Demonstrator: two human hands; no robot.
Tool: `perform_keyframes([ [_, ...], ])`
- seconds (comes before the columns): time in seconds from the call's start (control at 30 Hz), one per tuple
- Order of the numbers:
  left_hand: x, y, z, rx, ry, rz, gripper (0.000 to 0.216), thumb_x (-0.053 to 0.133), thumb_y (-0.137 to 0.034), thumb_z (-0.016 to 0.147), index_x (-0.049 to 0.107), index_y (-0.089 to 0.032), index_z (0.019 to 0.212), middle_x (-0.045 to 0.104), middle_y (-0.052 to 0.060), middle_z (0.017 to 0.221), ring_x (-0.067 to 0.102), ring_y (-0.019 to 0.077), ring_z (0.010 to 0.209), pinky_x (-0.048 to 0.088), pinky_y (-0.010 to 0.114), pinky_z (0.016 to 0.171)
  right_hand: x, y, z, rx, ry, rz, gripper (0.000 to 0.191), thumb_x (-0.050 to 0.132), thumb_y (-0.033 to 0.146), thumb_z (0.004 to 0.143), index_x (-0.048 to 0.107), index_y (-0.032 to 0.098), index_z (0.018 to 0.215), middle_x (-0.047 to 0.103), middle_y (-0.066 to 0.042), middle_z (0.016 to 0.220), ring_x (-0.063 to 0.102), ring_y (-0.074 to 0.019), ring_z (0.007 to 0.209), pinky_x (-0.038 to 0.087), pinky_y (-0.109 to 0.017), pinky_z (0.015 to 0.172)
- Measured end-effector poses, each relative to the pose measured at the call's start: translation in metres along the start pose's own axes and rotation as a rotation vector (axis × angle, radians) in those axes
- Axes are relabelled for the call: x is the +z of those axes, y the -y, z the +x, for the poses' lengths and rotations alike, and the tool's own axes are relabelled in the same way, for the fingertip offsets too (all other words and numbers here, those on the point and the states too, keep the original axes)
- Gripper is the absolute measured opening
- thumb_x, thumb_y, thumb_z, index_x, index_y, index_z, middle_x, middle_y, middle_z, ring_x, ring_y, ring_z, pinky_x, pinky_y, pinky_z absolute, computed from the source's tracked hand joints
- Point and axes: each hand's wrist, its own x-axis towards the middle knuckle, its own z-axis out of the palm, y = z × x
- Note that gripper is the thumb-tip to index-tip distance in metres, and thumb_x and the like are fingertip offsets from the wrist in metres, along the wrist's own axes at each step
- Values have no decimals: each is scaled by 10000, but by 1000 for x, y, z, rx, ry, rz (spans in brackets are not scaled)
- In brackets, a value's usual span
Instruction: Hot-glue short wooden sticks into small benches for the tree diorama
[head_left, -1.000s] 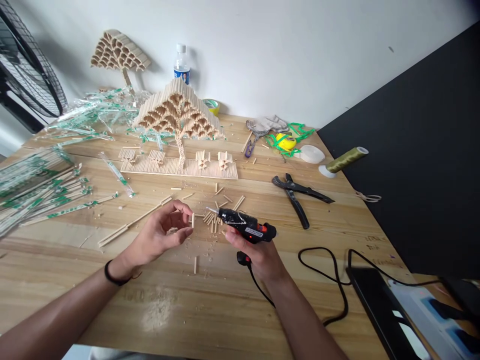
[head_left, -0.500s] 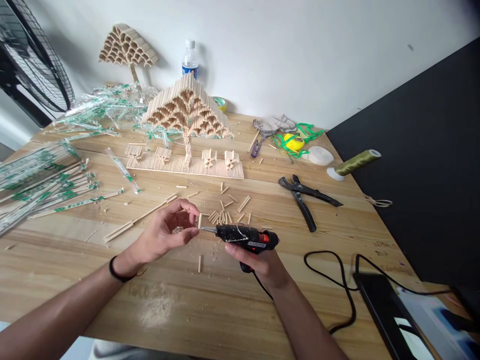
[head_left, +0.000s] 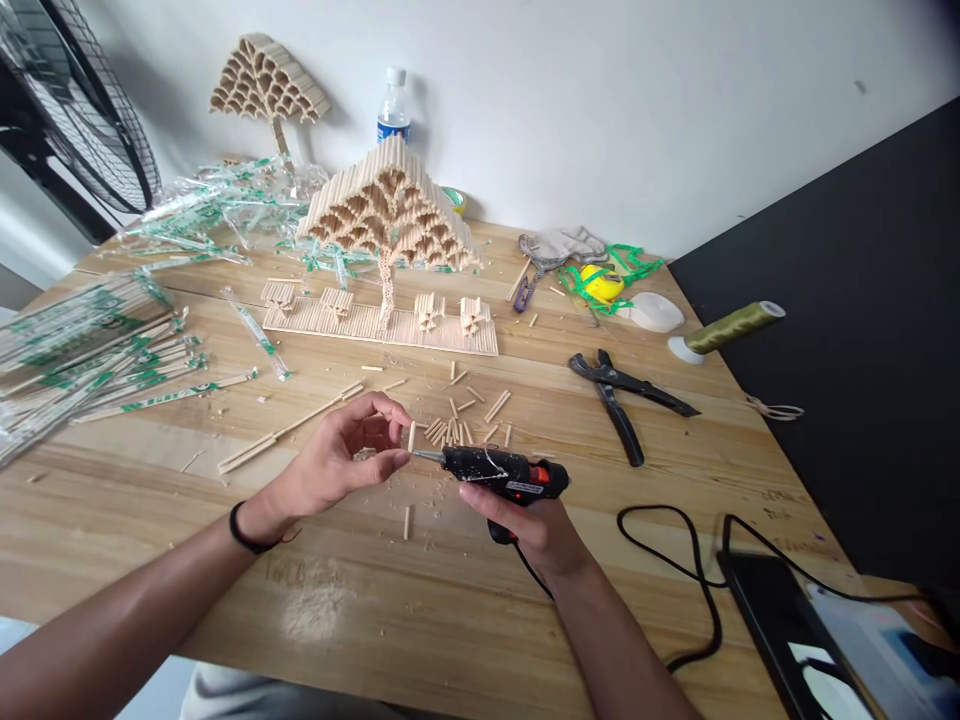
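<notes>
I judge the stick (head_left: 412, 437) light, stiff, best end-held; left hand (head_left: 334, 452) pinches it beside the glue gun (head_left: 480, 464) right hand (head_left: 541, 535) grips.

I'm seeing the fan (head_left: 79, 98) cropped at left, while the right hand (head_left: 551, 537) is covering much of the glue gun's (head_left: 504, 472) grip.

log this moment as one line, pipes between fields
left hand: pinching short stick | right hand: gripping glue gun | nozzle: at stick's lower end | nearby: loose sticks
</notes>
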Motion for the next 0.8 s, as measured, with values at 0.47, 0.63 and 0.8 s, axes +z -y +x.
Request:
perform_keyframes([
  [0.47, 1, -2, 0, -16, 22, -10, 263, 808, -299, 916, 647, -178, 1086, 586, 4, 890, 562, 109, 776, 476, 226, 696, 0, 0, -1, 36, -29, -5, 262, 843, 489, 839, 866, 258, 960, 776, -34, 842, 685, -251, 833, 559, -352, 803],
  [0.63, 3, -2, 0, -31, 22, -21, 273, 815, -309, 908, 648, -176, 1079, 587, 2, 876, 561, 108, 770, 475, 221, 691, -1, -2, -2, 40, -22, 2, 264, 845, 493, 836, 861, 259, 956, 764, -32, 833, 667, -241, 812, 549, -342, 777],
  [0.8, 3, -2, 0, -34, 9, -26, 266, 823, -299, 899, 652, -184, 1068, 590, 1, 894, 566, 108, 777, 475, 209, 680, -2, -2, -2, 57, -34, 2, 267, 854, 484, 825, 860, 254, 959, 745, -28, 814, 642, -225, 776, 539, -330, 736],
])
